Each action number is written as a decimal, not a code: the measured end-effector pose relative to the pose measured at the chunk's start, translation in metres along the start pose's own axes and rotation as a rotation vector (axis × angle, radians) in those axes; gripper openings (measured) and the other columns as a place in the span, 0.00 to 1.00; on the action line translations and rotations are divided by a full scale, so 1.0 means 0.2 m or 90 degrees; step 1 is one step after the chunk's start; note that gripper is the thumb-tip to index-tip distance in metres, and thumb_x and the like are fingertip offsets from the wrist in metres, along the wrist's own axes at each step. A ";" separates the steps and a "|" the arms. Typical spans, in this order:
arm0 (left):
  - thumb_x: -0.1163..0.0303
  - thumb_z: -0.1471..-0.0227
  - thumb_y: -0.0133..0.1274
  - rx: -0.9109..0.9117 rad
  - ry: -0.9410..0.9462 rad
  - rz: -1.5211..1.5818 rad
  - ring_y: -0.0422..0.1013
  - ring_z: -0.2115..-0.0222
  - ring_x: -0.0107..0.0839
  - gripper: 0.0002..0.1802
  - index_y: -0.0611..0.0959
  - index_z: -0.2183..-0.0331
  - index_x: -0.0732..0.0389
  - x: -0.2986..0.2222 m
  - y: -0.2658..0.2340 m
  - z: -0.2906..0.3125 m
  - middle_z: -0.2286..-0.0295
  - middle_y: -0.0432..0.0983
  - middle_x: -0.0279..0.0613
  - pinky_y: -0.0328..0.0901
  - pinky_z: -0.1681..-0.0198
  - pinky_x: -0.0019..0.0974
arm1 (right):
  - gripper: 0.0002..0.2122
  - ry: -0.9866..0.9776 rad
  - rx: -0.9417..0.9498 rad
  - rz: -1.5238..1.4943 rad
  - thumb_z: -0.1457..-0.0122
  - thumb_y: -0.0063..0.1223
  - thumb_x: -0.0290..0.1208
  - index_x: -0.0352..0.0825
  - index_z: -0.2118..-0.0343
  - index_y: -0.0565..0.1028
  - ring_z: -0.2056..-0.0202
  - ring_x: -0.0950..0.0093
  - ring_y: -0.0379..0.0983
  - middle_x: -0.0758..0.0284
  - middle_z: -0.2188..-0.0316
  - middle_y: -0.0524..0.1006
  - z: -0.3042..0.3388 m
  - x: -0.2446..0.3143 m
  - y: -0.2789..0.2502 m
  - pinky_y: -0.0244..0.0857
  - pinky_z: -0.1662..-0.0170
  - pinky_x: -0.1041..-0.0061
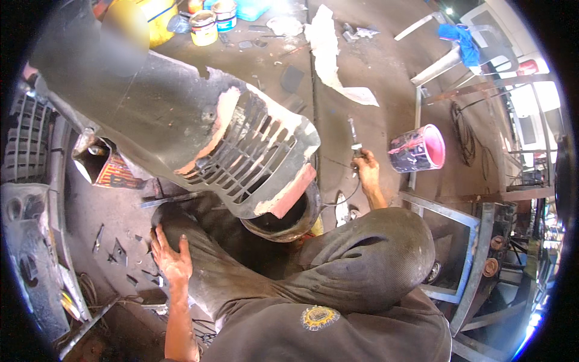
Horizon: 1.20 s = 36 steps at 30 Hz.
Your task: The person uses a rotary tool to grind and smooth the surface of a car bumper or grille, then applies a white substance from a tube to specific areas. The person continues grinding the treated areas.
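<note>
A large dark plastic vehicle panel (163,114) with a slatted grille (241,151) slants down from the upper left. Pink filler-like patches (289,192) mark its lower corner and the grille's edges. That lower end lies over a round dark tub (309,217) between my legs. My right hand (367,171), beyond my right knee, is closed around a slim tool (355,140) with a thin metal tip pointing away from me; a cord appears to trail from it. Fingers spread, my left hand (171,258) lies against my left knee, holding nothing.
A pink-stained bucket (416,148) lies tipped to the right of my right hand. Paint tins (204,28) and a long whitish strip (325,51) are at the back. At left is an open tin (99,160); at right, a metal frame (473,241) and coiled cable (463,139).
</note>
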State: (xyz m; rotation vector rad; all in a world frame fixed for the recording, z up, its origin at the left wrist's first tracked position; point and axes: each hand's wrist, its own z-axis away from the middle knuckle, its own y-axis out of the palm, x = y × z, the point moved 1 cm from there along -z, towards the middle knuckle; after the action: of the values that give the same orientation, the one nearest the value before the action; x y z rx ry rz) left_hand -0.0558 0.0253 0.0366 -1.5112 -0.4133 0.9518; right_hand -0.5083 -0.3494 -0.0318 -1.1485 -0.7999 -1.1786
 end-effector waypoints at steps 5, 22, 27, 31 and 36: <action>0.53 0.45 0.58 0.001 0.013 0.003 0.56 0.37 0.63 0.44 0.62 0.34 0.61 0.00 0.04 -0.02 0.37 0.58 0.66 0.51 0.33 0.56 | 0.22 0.038 -0.027 0.104 0.46 0.56 0.28 0.25 0.48 0.76 0.63 0.75 0.75 0.63 0.62 0.82 -0.11 -0.05 -0.10 0.69 0.60 0.76; 0.52 0.43 0.54 0.007 0.037 0.019 0.56 0.37 0.63 0.42 0.64 0.35 0.67 0.02 0.04 -0.04 0.38 0.59 0.69 0.51 0.34 0.56 | 0.19 -0.197 -0.261 0.494 0.43 0.60 0.37 0.35 0.49 0.76 0.51 0.52 0.75 0.53 0.59 0.80 -0.50 -0.12 0.00 0.68 0.47 0.58; 0.48 0.43 0.53 0.003 0.058 -0.008 0.56 0.37 0.61 0.45 0.63 0.35 0.69 0.13 0.06 -0.06 0.38 0.59 0.67 0.50 0.33 0.55 | 0.13 -0.311 -0.114 0.400 0.41 0.58 0.39 0.37 0.59 0.80 0.55 0.56 0.76 0.59 0.62 0.81 -0.32 0.08 0.17 0.69 0.50 0.58; 0.51 0.43 0.53 0.032 0.069 0.033 0.57 0.38 0.62 0.44 0.62 0.36 0.70 0.08 0.03 -0.07 0.39 0.60 0.67 0.50 0.33 0.55 | 0.15 -0.341 0.078 0.433 0.40 0.57 0.46 0.37 0.68 0.79 0.60 0.56 0.78 0.60 0.67 0.80 -0.23 0.26 0.47 0.71 0.55 0.56; 0.56 0.43 0.51 0.018 0.128 -0.020 0.58 0.39 0.63 0.41 0.62 0.37 0.73 0.19 0.04 -0.08 0.40 0.60 0.69 0.50 0.34 0.56 | 0.09 -0.510 0.407 0.443 0.45 0.54 0.36 0.38 0.68 0.82 0.63 0.55 0.81 0.57 0.71 0.82 -0.33 0.21 0.99 0.75 0.61 0.56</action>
State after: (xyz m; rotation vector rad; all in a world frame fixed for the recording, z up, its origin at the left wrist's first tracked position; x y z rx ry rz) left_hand -0.0228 0.0412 0.0154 -1.5530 -0.2777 0.7697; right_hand -0.3123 -0.4272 -0.0603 -1.1822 -1.1258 0.1665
